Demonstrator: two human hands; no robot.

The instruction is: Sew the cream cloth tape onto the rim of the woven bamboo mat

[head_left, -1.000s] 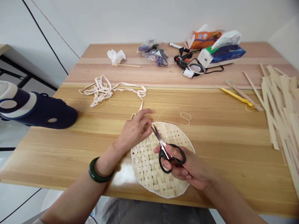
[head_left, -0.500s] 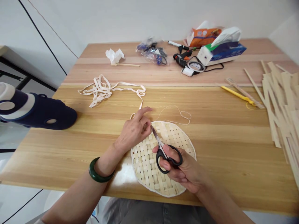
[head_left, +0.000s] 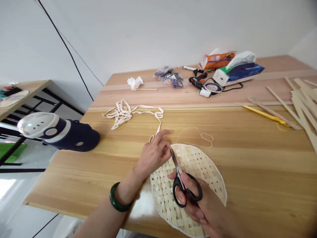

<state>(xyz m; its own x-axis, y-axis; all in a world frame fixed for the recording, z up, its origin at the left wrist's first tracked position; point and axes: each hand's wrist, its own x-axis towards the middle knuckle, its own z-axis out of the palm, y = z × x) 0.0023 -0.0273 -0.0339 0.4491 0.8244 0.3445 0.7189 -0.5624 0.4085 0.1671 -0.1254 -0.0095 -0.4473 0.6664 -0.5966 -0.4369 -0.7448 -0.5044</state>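
Note:
A round woven bamboo mat (head_left: pixel 198 165) lies at the table's near edge. My left hand (head_left: pixel 153 155) rests on its upper left rim, fingers pinched on the cream ribbon (head_left: pixel 158 124) there, index finger stretched out. My right hand (head_left: pixel 198 205) grips black-handled scissors (head_left: pixel 182 183), fingers through the loops. The blades point up toward the left fingers and look nearly closed at the ribbon. The ribbon runs back to a loose tangle (head_left: pixel 121 114). A thin thread (head_left: pixel 198 137) loops just beyond the mat.
A dark blue and white device (head_left: pixel 59 132) lies at the table's left edge. At the back are a crumpled tissue (head_left: pixel 135 82), a plastic bag (head_left: pixel 169 77), a glue gun (head_left: pixel 198 79) and a tissue box (head_left: pixel 237 71). Bamboo strips (head_left: pixel 302 99) and a yellow tool (head_left: pixel 264 115) sit at the right.
The camera has tilted up and turned left, showing more wall and a side table. Both hands keep their hold at the mat's rim; the scissors stand a little steeper.

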